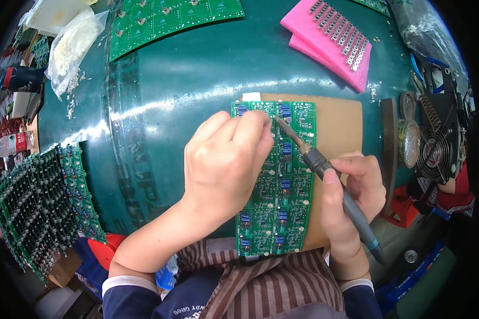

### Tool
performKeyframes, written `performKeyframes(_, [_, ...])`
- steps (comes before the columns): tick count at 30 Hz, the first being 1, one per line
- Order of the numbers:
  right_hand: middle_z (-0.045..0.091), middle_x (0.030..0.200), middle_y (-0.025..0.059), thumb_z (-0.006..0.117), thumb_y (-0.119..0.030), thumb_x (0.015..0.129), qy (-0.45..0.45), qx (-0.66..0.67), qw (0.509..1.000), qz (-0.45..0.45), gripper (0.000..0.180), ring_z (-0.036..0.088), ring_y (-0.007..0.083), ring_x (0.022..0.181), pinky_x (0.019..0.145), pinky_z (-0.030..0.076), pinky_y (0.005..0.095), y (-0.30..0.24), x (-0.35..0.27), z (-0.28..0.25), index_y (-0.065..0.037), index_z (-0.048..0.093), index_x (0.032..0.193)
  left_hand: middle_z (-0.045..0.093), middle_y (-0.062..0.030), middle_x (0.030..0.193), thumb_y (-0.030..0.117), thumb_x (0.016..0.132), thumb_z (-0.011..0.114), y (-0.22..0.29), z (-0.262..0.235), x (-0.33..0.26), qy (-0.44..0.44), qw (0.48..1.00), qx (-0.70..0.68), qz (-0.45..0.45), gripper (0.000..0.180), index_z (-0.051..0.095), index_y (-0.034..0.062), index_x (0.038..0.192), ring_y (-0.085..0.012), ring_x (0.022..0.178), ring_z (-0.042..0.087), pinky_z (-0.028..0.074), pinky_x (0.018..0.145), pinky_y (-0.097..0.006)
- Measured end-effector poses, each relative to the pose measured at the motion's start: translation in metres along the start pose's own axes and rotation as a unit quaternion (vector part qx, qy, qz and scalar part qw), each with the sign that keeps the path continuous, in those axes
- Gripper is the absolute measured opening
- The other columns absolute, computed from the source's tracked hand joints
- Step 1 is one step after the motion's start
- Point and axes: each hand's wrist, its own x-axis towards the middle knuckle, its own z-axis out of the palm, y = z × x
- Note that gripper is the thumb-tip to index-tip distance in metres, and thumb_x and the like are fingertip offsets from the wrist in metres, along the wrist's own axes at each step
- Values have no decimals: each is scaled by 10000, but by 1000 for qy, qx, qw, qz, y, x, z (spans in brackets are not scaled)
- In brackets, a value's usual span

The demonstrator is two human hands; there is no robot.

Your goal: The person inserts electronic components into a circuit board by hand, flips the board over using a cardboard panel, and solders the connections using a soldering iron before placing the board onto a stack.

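Nearest: striped apron [271, 282] at the lower edge, two dark sleeves with white cuffs. One green circuit board panel [277, 181] lies on one brown cardboard sheet [338, 133], on the teal table [197, 69], straight ahead of the person. Panel carries blue components, about seven visible; the rest are under the hand.

Left hand [226, 159] rests on the panel's left half, fingers curled together and pinched at the upper edge near the iron tip; whether it holds anything there, cannot tell. Right hand [354, 196] grips one soldering iron [324, 173] pen-style, fingers wrapped round the grey handle, tip pointing up-left and touching the panel near its top.

Left side: one dense stack of green boards [42, 202] standing on edge, too many to count. One bottle with a red label [13, 143] beyond it.

Right side: one small black fan [436, 154], one coil-spring iron stand [428, 111] just behind.

Far: two pink foam pads [324, 37] stacked, a row of small metal parts on top. One large green panel [170, 21] at top. One clear bag of white parts [74, 45] top left.
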Motion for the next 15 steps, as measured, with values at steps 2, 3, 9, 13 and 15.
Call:
performKeyframes(2, [610, 700, 125, 689, -23, 755, -6, -7, 1000, -10, 178, 587, 183, 598, 547, 469, 271, 1, 1, 0, 53, 576, 870, 652, -57, 731, 2, 704, 754, -1, 1, 0, 0, 1000, 4, 5, 161, 663, 45, 829, -218, 591, 561, 456, 538, -331])
performKeyframes(3, [610, 699, 129, 690, -19, 748, -10, -14, 1000, -21, 182, 591, 193, 595, 547, 475, 277, 1, 1, -1, 54, 573, 867, 652, -57, 731, 2, 704, 754, -2, 1, 1, -1, 1000, 3, 4, 161, 663, 45, 829, -218, 591, 561, 456, 538, -331])
performKeyframes(9, [610, 693, 144, 690, 3, 713, -29, -35, 997, -68, 186, 601, 227, 579, 539, 491, 296, 3, -1, -3, 53, 568, 845, 665, -69, 758, -6, 707, 748, -1, -2, 1, -27, 999, 23, 10, 168, 675, 43, 850, -237, 631, 587, 474, 567, -335])
performKeyframes(13, [613, 693, 147, 692, -3, 721, -25, -28, 998, -56, 177, 604, 226, 582, 543, 492, 293, 1, -2, -5, 50, 571, 839, 627, -102, 798, -8, 733, 691, 3, -6, 2, -49, 999, 4, 10, 148, 633, 33, 863, -273, 685, 559, 474, 644, -364])
performKeyframes(15, [616, 697, 145, 695, -9, 731, -31, -33, 998, -49, 175, 609, 224, 590, 548, 496, 292, 1, 0, -4, 49, 572, 841, 580, -121, 796, 0, 744, 649, 2, -5, 2, -58, 998, -1, 8, 138, 594, 25, 868, -287, 697, 521, 465, 681, -386])
